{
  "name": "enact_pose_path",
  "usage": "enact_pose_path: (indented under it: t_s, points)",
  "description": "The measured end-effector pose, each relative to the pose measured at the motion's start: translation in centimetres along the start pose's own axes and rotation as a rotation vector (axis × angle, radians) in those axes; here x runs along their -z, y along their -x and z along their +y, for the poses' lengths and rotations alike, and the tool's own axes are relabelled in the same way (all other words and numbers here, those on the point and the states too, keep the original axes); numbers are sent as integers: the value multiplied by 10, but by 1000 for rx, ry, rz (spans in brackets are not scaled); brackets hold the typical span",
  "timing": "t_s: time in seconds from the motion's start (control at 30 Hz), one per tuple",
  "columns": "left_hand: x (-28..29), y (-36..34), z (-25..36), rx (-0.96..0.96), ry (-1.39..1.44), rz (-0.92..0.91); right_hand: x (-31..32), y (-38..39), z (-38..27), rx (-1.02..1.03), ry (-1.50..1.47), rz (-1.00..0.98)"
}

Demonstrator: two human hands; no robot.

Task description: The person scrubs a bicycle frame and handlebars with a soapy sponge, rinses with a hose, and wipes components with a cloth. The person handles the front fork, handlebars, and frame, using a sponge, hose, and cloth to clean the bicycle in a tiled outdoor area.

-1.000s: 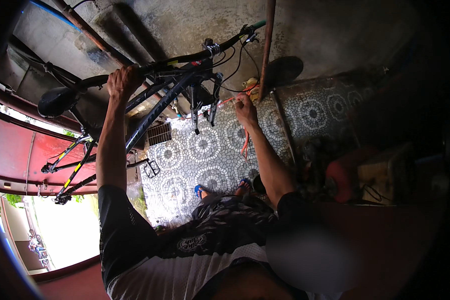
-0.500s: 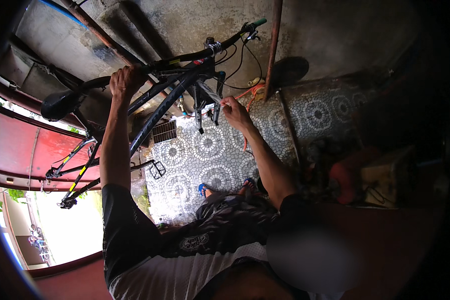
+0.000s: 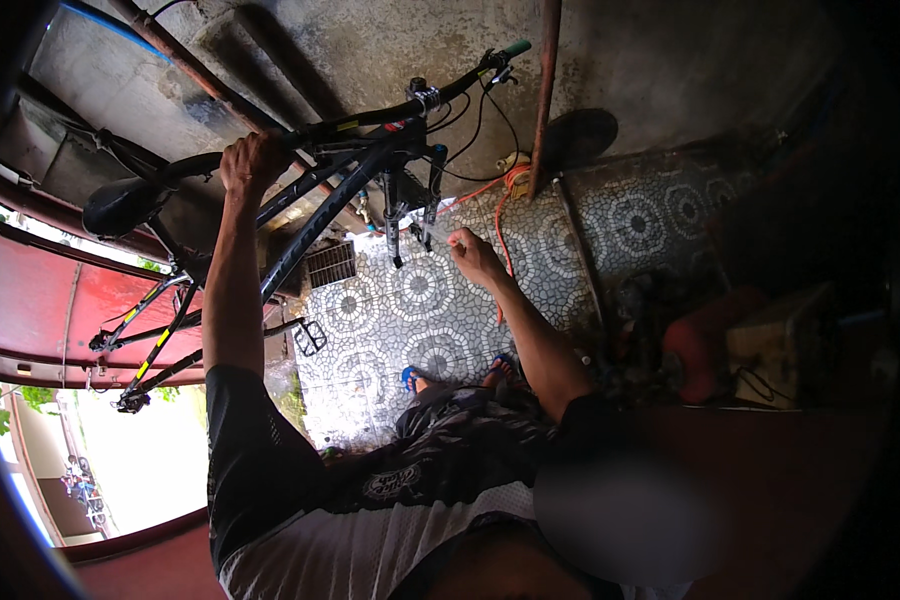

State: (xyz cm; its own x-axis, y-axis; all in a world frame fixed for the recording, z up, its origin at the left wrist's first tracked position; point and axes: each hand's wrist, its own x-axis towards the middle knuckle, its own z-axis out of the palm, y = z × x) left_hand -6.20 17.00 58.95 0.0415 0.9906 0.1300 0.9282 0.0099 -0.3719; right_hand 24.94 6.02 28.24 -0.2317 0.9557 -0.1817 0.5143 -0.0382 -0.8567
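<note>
A dark bicycle frame (image 3: 315, 235) with no wheels fitted hangs tilted in front of me. My left hand (image 3: 252, 163) is closed around its handlebar (image 3: 360, 121), near the black saddle (image 3: 122, 207). To the right of the two fork legs (image 3: 392, 230), my right hand (image 3: 473, 255) is closed in a fist. It appears to hold the end of an orange hose, mostly hidden by the fingers. A pale, water-like streak (image 3: 436, 232) runs from the fist towards the lower fork. Part of the orange hose (image 3: 508, 265) shows behind my right wrist.
Patterned tiles (image 3: 420, 290) cover the floor around my feet, with a drain grate (image 3: 331, 264) below the frame. A rusty pole (image 3: 546, 100) stands against the concrete wall. A red gate (image 3: 45, 290) is at left; a red machine (image 3: 692, 350) sits at right in shadow.
My right hand has moved a little lower, and the pale streak has dropped from the upper fork to near its lower ends. My left hand keeps its hold on the handlebar.
</note>
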Motion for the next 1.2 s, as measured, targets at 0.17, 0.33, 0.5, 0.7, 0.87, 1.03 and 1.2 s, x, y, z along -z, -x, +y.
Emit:
enact_pose_path:
  t_s: [0.17,0.33,0.5,0.7,0.87,1.03,1.2]
  points:
    - [2,3,1,6,12,1,-6,8,9,15,-64,32]
    - [1,5,-2,-2,24,51,1,11,13,-65,-53,14]
    - [1,5,-3,-6,8,53,0,10,24,-93,-18,129]
    - [6,5,0,-12,11,27,-22,17,34,-74,32,-5]
    - [8,4,2,4,18,37,-38,31,45,-131,29,-60]
    - [3,2,-3,-9,11,78,-38,36,57,-242,120,-110]
    - [-1,-3,-5,10,22,68,-10,26,51,-189,72,98]
